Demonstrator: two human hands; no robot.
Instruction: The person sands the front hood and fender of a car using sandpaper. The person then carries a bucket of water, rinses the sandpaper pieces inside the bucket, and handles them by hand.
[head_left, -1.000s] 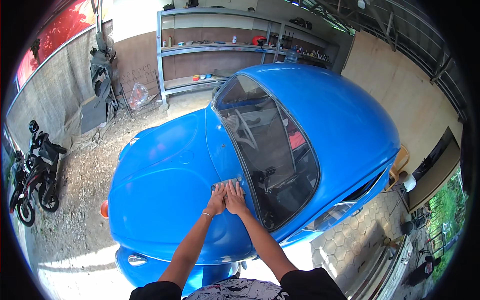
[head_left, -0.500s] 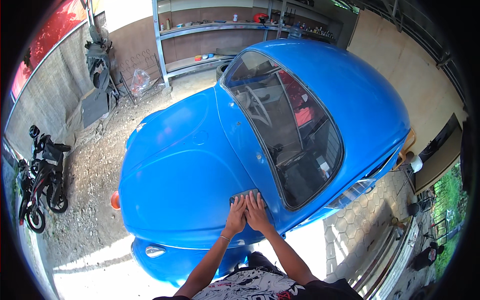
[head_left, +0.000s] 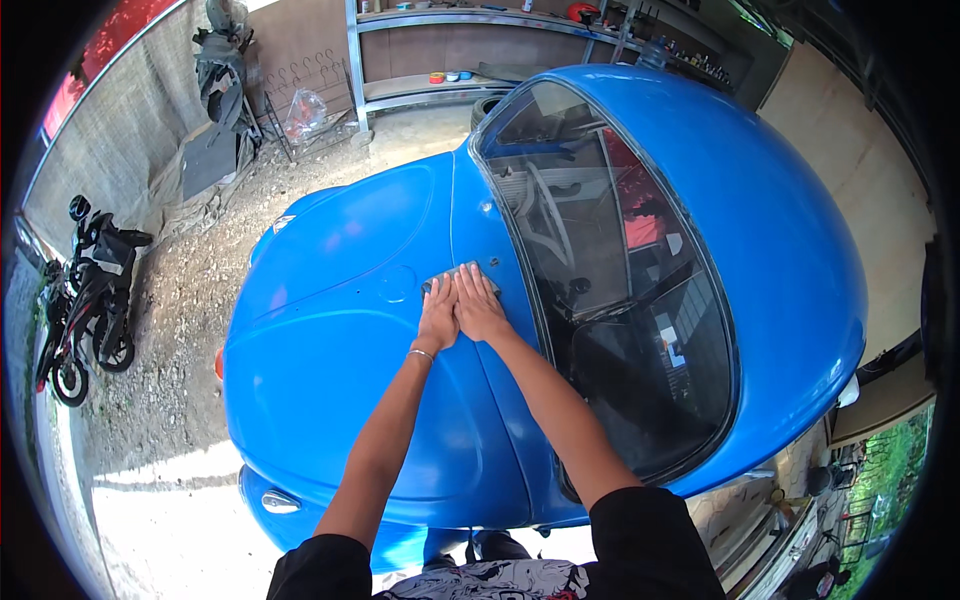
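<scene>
- We are pressing both hands flat, side by side, on a grey cloth (head_left: 462,274) that is lying on the blue car (head_left: 340,400), on the panel just left of the lower windscreen (head_left: 610,280) corner.
- Our left hand (head_left: 438,318) is lying with fingers together and stretched toward the far side; a thin bracelet is showing at the wrist. Its grip is not pinching anything, only bearing down with the palm.
- Our right hand (head_left: 480,305) is touching the left one along the thumbs, fingers likewise flat and closed up, covering the near part of the cloth (only its far edge is peeking out past the fingertips).
- The cloth is lying straight ahead of both palms, toward the far side; its long side seems to be running left to right across the fingertips.
- Neither hand is clearly nearer: both are resting on it equally, the right one being the closer to the windscreen rubber.
- Both forearms are reaching from the near edge up over the curved bonnet, nearly straight.
- Left of the car, a motorbike (head_left: 85,300) is standing on gravel; at the far side, metal shelving (head_left: 420,60) is lining the wall.
</scene>
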